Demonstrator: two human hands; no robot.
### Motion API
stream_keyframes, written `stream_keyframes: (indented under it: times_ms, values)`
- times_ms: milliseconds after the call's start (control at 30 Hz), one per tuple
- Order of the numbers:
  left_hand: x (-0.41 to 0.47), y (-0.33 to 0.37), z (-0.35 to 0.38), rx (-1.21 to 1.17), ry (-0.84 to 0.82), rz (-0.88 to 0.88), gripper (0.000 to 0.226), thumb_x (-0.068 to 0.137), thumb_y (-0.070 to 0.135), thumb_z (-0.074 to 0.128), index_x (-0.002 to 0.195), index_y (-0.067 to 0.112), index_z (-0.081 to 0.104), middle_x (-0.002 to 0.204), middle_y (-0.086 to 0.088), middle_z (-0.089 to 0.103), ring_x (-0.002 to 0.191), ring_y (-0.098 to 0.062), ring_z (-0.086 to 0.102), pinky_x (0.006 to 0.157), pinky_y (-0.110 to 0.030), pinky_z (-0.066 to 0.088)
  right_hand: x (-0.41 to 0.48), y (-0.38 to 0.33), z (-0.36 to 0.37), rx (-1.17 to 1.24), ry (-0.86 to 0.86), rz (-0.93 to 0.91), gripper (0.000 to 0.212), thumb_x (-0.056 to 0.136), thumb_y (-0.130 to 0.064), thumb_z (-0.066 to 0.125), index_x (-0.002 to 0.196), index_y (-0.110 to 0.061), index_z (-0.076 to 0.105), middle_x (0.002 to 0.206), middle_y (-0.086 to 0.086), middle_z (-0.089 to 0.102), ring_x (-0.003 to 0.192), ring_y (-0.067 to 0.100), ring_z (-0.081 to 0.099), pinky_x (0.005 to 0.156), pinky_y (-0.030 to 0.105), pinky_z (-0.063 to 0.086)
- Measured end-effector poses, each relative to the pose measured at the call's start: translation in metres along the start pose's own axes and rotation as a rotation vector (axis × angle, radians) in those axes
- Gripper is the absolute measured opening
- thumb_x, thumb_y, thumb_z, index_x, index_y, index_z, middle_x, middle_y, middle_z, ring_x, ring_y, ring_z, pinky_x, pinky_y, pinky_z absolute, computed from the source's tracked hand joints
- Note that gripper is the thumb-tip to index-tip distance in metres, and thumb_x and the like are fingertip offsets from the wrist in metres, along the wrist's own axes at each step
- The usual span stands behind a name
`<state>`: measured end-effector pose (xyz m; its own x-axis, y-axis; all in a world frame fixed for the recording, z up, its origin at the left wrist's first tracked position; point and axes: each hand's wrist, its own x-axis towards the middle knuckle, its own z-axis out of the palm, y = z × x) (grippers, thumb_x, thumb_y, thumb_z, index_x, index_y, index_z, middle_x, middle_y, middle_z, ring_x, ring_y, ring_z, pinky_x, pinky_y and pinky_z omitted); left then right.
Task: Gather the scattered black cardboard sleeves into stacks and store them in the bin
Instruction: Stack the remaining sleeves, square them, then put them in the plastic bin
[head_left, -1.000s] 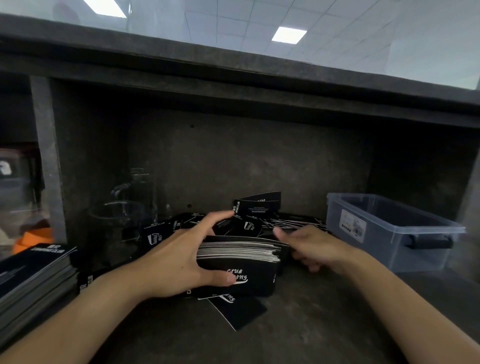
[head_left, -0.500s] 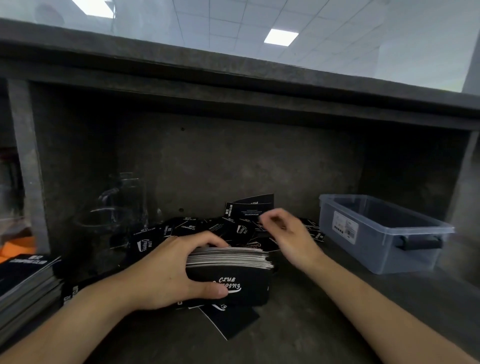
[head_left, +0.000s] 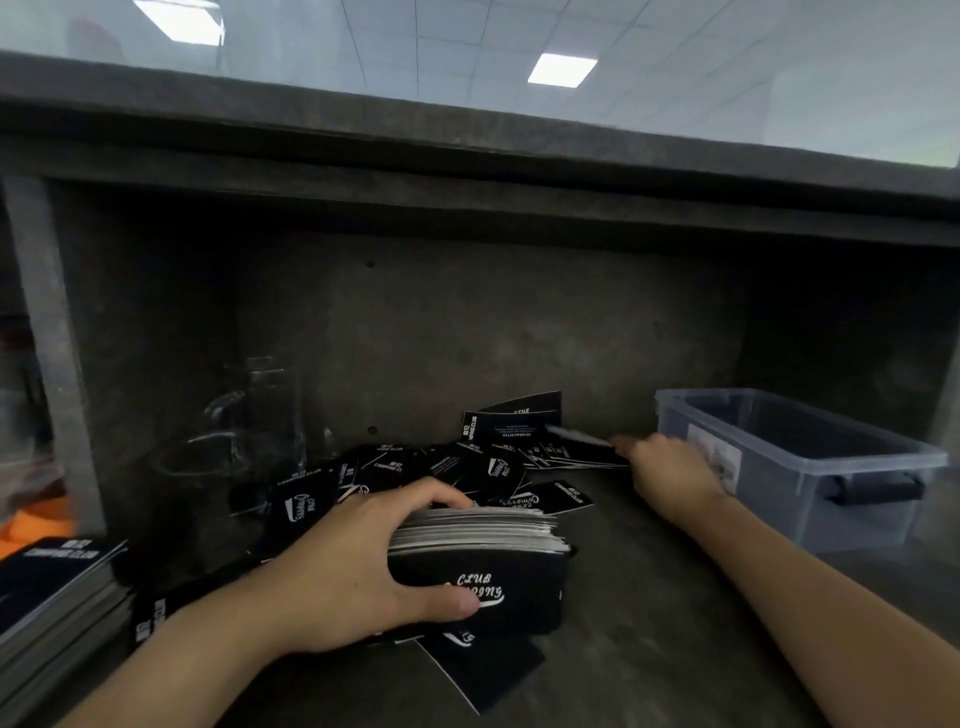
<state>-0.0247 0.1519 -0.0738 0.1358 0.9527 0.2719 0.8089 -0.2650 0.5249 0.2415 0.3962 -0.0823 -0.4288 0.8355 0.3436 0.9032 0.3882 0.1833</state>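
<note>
Left hand (head_left: 358, 566) gripped a thick stack (head_left: 483, 577) of flattened black cardboard sleeves. The thumb was pressed on the matte front face and the fingers were curled over the top toward the back. The stack stood on its long edge on the table (head_left: 649, 623), and its pale grey cut edges showed as fine layered lines along the top. White script lettering ran across its front.

Right hand (head_left: 670, 478) was stretched out to the rear right, with its fingertips at a thin, blurred sleeve edge. I could not tell whether it pinched that sleeve or only touched it.

One flat sleeve (head_left: 483, 670) lay partly under the stack, a pointed corner jutting toward the viewer. Behind the stack, loose sleeves (head_left: 467, 467) lay in an overlapping heap of black curved-edged cards with white print. A couple were propped up against the back wall (head_left: 467, 322), which was rough, mottled grey concrete like the table.

Just right of the right hand stood the bin (head_left: 769, 493), a translucent rectangular plastic tub with rounded corners, a dark handle (head_left: 872, 491) at its end and a white label on its side. No sleeves could be made out in it.

On the left, a clear glass jug (head_left: 249, 415) stood near the heap. At the frame's left edge lay another squared pile (head_left: 52, 587) of black printed card, with something orange (head_left: 26, 525) behind it.
</note>
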Motion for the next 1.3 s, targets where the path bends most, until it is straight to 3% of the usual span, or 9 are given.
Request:
stream_keyframes:
  times_ms: [200, 400, 567, 667, 800, 933, 1033, 1167, 1300]
  values:
    - [-0.001, -0.001, 0.000, 0.017, 0.035, 0.006, 0.061, 0.070, 0.062, 0.084, 0.123, 0.052, 0.054, 0.120, 0.034, 0.058, 0.110, 0.012, 0.056, 0.099, -0.023, 0.048, -0.010, -0.010, -0.027, 0.365, 0.533, -0.018, 0.020, 0.103, -0.018, 0.055, 0.118, -0.016, 0.068, 0.100, 0.010, 0.076, 0.088, 0.034, 0.072, 0.067, 0.040, 0.054]
    - [-0.002, -0.008, 0.004, 0.032, 0.064, 0.037, 0.066, 0.065, 0.070, 0.082, 0.124, 0.056, 0.054, 0.157, 0.039, -0.004, 0.146, 0.009, 0.013, 0.121, -0.028, 0.025, -0.034, -0.037, -0.055, 0.624, 0.296, -0.325, 0.029, 0.104, -0.037, 0.052, 0.125, -0.026, 0.068, 0.119, -0.012, 0.070, 0.109, 0.007, 0.066, 0.098, 0.031, 0.052]
    - [-0.001, -0.006, 0.004, 0.060, 0.057, 0.032, 0.067, 0.066, 0.069, 0.081, 0.125, 0.057, 0.053, 0.152, 0.042, 0.018, 0.139, 0.015, 0.028, 0.117, -0.025, 0.029, -0.052, -0.039, -0.032, 0.574, -0.184, -0.457, 0.055, 0.085, -0.059, 0.070, 0.136, -0.042, 0.057, 0.126, -0.025, 0.054, 0.118, -0.009, 0.051, 0.100, 0.013, 0.041]
    - [-0.001, -0.006, 0.004, 0.070, 0.068, 0.057, 0.066, 0.068, 0.067, 0.082, 0.126, 0.051, 0.055, 0.140, 0.040, 0.038, 0.128, 0.017, 0.041, 0.112, -0.022, 0.036, -0.053, -0.030, -0.040, 0.848, -0.078, -0.316, 0.034, 0.080, -0.033, 0.085, 0.110, -0.039, 0.071, 0.105, -0.025, 0.071, 0.102, -0.013, 0.062, 0.084, 0.006, 0.045]
    - [-0.001, -0.006, 0.004, 0.069, 0.052, 0.053, 0.066, 0.069, 0.068, 0.081, 0.127, 0.052, 0.053, 0.139, 0.041, 0.033, 0.126, 0.018, 0.040, 0.110, -0.021, 0.038, -0.053, -0.031, -0.040, 0.836, 0.180, -0.183, 0.006, 0.088, -0.037, 0.077, 0.084, -0.037, 0.072, 0.092, -0.022, 0.074, 0.086, -0.011, 0.065, 0.071, 0.007, 0.046]
    - [-0.001, -0.008, 0.004, 0.054, 0.053, 0.050, 0.065, 0.067, 0.069, 0.081, 0.125, 0.056, 0.053, 0.154, 0.043, 0.007, 0.138, 0.020, 0.021, 0.115, -0.023, 0.031, -0.055, -0.027, -0.044, 0.944, 0.314, -0.153, 0.012, 0.095, -0.033, 0.069, 0.084, -0.034, 0.074, 0.087, -0.019, 0.075, 0.080, -0.004, 0.069, 0.074, 0.018, 0.052]
    - [-0.003, -0.005, 0.004, 0.048, 0.055, 0.073, 0.064, 0.068, 0.068, 0.081, 0.125, 0.055, 0.054, 0.156, 0.044, -0.008, 0.142, 0.022, 0.008, 0.111, -0.016, 0.028, -0.061, -0.042, -0.049, 1.013, 0.135, -0.299, 0.014, 0.099, -0.030, 0.063, 0.094, -0.028, 0.076, 0.092, -0.019, 0.075, 0.087, -0.002, 0.069, 0.076, 0.022, 0.057]
    - [-0.004, -0.002, 0.003, 0.077, 0.077, 0.045, 0.068, 0.065, 0.069, 0.083, 0.123, 0.055, 0.049, 0.152, 0.045, 0.018, 0.136, 0.015, 0.031, 0.115, -0.028, 0.035, -0.065, -0.079, -0.033, 1.090, -0.087, -0.405, 0.027, 0.107, -0.024, 0.049, 0.100, -0.013, 0.074, 0.095, -0.002, 0.075, 0.089, 0.005, 0.067, 0.084, 0.031, 0.055]
    - [-0.003, -0.001, 0.002, 0.079, 0.062, -0.016, 0.090, 0.063, 0.074, 0.080, 0.136, 0.067, 0.028, 0.123, 0.030, 0.056, 0.115, 0.004, 0.055, 0.103, -0.031, 0.047, -0.067, -0.083, -0.032, 1.572, -0.279, -0.208, 0.048, 0.107, -0.040, 0.033, 0.112, -0.014, 0.073, 0.108, 0.007, 0.077, 0.108, 0.019, 0.071, 0.100, 0.036, 0.052]
